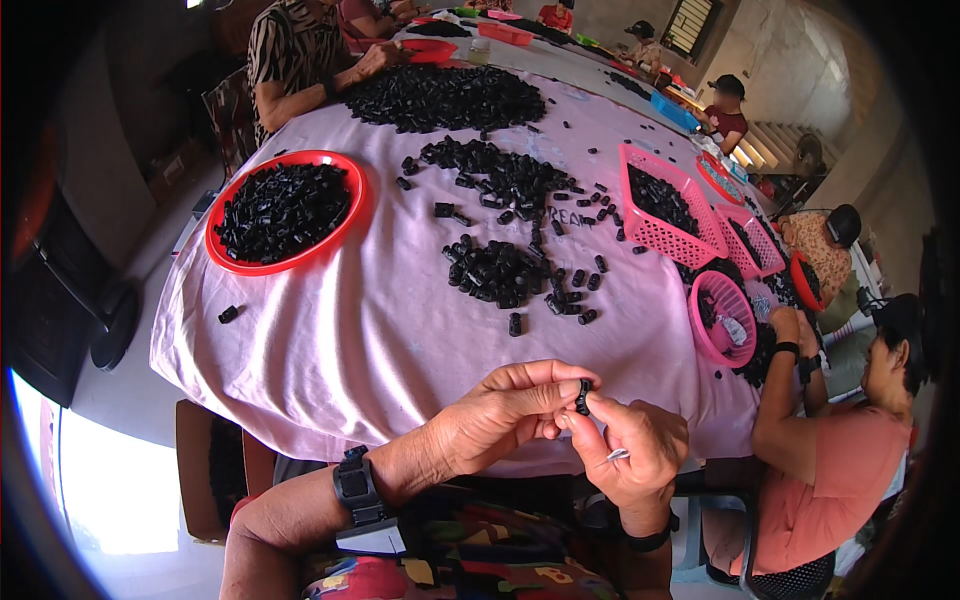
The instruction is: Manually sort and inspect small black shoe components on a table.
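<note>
A small ribbed black plastic piece is pinched between the fingertips of both hands, just over the table's near edge. My left hand grips it by thumb and forefinger from the left. From the right, the thumb and fingers of my right hand close on the same piece. A thin pale tip pokes out of my right hand; what it belongs to is hidden in the palm. Beyond my hands lies a small heap of similar black pieces, with a few strays, one of them upright.
A pink cloth covers the table. At left stands a round red tray full of black pieces; farther back are a middle heap and a large heap. Pink baskets and a co-worker are at right.
</note>
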Demonstrator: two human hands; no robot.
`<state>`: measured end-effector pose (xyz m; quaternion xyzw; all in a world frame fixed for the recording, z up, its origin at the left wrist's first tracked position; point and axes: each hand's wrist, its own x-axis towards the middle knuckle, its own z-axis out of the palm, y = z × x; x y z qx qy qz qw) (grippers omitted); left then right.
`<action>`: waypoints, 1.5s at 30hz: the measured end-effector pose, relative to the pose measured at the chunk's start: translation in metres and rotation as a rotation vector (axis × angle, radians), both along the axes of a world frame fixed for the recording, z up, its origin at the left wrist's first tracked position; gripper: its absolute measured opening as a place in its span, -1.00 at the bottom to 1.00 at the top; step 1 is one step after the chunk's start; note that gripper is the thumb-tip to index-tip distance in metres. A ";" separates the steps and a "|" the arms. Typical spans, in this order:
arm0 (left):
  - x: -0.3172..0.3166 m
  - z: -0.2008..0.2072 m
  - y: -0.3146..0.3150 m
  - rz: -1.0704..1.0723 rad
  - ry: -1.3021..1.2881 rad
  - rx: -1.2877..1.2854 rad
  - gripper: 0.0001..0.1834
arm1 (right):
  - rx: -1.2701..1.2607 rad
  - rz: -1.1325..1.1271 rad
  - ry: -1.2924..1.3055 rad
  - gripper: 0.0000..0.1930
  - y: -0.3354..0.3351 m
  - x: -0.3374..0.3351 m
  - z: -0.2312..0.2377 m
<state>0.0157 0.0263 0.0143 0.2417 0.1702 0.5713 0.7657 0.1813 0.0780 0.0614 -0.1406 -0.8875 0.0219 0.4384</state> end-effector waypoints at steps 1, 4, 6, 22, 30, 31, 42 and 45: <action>0.000 0.001 0.000 -0.006 -0.006 0.003 -0.68 | 0.000 0.001 0.008 -0.70 0.000 -0.001 0.000; -0.002 0.001 0.002 -0.009 -0.008 0.009 -0.68 | 0.005 0.000 0.012 -0.70 0.001 -0.003 0.002; -0.001 0.001 0.002 -0.010 -0.010 0.003 -0.68 | 0.001 -0.006 0.003 -0.70 0.001 -0.003 0.002; -0.001 0.002 0.001 -0.028 -0.007 0.001 -0.67 | -0.012 -0.007 -0.002 -0.69 0.000 -0.004 0.003; 0.000 -0.001 0.002 -0.012 0.010 -0.040 -0.68 | -0.015 -0.026 -0.010 -0.69 0.000 -0.004 0.001; 0.000 -0.001 0.002 -0.012 0.006 -0.048 -0.68 | -0.022 -0.029 -0.015 -0.69 0.000 -0.004 0.000; 0.001 -0.004 0.004 -0.013 0.017 -0.073 -0.68 | -0.053 -0.030 -0.005 -0.72 0.000 -0.005 0.000; 0.001 -0.006 0.004 -0.012 0.016 -0.070 -0.68 | -0.046 -0.040 -0.014 -0.72 0.000 -0.005 0.000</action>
